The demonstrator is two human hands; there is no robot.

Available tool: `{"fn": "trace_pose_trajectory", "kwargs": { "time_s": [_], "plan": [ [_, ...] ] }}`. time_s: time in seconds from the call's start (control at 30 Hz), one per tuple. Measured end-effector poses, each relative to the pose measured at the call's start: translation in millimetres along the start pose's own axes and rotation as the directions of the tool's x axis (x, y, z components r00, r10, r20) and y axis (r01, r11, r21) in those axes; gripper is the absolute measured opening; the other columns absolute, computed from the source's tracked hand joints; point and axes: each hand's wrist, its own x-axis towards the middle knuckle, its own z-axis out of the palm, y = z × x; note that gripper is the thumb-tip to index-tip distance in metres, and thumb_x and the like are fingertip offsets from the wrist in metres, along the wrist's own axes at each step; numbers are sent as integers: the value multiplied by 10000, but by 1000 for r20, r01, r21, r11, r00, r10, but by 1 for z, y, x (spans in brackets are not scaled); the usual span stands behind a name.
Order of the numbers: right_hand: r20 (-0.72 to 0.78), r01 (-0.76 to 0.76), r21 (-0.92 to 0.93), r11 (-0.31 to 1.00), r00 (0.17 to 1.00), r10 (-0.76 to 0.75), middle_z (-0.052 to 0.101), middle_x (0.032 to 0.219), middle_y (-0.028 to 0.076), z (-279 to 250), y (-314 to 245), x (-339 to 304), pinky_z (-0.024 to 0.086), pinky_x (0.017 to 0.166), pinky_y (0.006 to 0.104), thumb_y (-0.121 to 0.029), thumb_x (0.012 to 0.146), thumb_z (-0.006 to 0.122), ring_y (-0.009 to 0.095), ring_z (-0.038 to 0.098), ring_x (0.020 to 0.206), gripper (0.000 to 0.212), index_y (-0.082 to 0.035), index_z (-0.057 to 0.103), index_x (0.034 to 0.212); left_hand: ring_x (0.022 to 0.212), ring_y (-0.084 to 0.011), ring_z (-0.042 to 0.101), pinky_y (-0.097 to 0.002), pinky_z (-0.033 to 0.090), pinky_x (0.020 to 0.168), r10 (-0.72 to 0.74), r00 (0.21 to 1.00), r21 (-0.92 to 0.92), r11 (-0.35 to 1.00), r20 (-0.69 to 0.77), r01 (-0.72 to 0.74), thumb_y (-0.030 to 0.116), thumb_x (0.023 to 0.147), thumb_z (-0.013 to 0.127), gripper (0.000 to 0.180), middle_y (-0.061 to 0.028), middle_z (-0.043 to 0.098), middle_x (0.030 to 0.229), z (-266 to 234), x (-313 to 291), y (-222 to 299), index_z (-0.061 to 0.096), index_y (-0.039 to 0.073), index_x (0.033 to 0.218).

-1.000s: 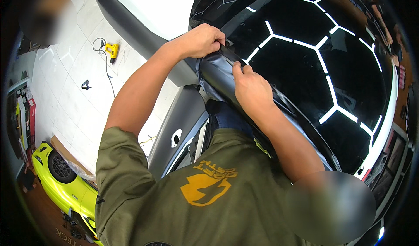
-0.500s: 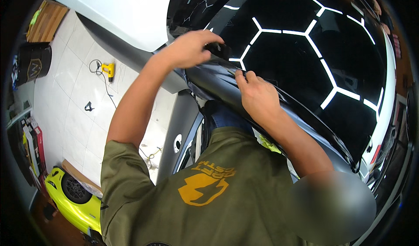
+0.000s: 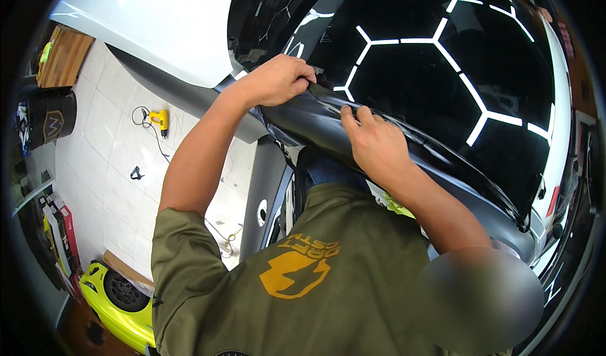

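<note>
A satin dark-grey film [image 3: 315,122] covers the curved car pillar in front of me, its loose, glossy edge running beside the black glass [image 3: 404,78]. My left hand [image 3: 278,81] is closed at the pillar's upper left end, thumb and fingers pinching the film's dark edge. Farther right along the same edge, my right hand [image 3: 380,140] lies on the film with its fingers stretched out and slightly apart. Its thumb is hidden. White light strips reflect in the glass.
A white car panel [image 3: 151,24] borders the pillar at upper left, with an open grey door [image 3: 262,179] below. On the tiled floor are a yellow heat gun [image 3: 160,121] with its cord and a small black item [image 3: 136,173]. A lime-yellow toy-like car [image 3: 113,305] stands at lower left.
My left hand has come down slightly from above the edge, and its fingers have closed on the film. My right hand stays almost in place. The view has shifted a little.
</note>
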Motion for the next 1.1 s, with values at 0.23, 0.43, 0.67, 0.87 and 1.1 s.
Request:
{"fn": "trace_pose_trajectory", "kwargs": {
  "time_s": [0.23, 0.43, 0.67, 0.87, 1.1],
  "plan": [
    [69, -42, -33, 999, 997, 44, 618, 955, 96, -25, 21, -37, 562, 627, 337, -104, 824, 637, 219, 680, 783, 465, -19, 620, 1281, 887, -361, 668, -398, 528, 844, -32, 999, -49, 998, -39, 30, 116, 901, 611, 235, -190, 705, 977, -10, 3, 3, 718, -27, 1054],
    [55, -88, -59, 994, 994, 91, 599, 946, 89, -45, 39, -74, 558, 629, 337, -85, 814, 643, 217, 660, 758, 481, -24, 621, 1290, 835, -293, 659, -354, 518, 806, -106, 992, -32, 994, -62, 104, 86, 901, 609, 208, -151, 692, 923, -21, 1, 13, 715, -22, 1044],
    [47, -130, -37, 991, 990, 132, 615, 954, 85, -52, 57, -103, 541, 618, 351, -83, 826, 646, 223, 680, 772, 482, -56, 630, 1307, 988, -250, 626, -345, 503, 895, -81, 997, 10, 997, -18, 81, 67, 842, 652, 339, -114, 650, 1112, -18, 7, 34, 661, -9, 1172],
    [-36, -108, -37, 993, 994, 107, 628, 923, 79, -45, 59, -105, 549, 631, 340, -112, 836, 637, 212, 685, 764, 444, -46, 645, 1276, 1074, -390, 646, -435, 518, 941, 227, 971, 168, 957, 77, -237, 117, 871, 653, 316, -199, 697, 1115, 32, 45, 114, 683, -9, 1160],
    [-163, -97, -76, 992, 983, 84, 630, 902, 68, -38, 52, -104, 543, 618, 326, -131, 833, 643, 206, 680, 779, 405, -19, 663, 1221, 881, -396, 662, -421, 521, 822, 143, 983, 97, 983, 111, -154, 103, 930, 602, 207, -218, 698, 934, 25, 54, 125, 692, -58, 1025]
  ]
}}
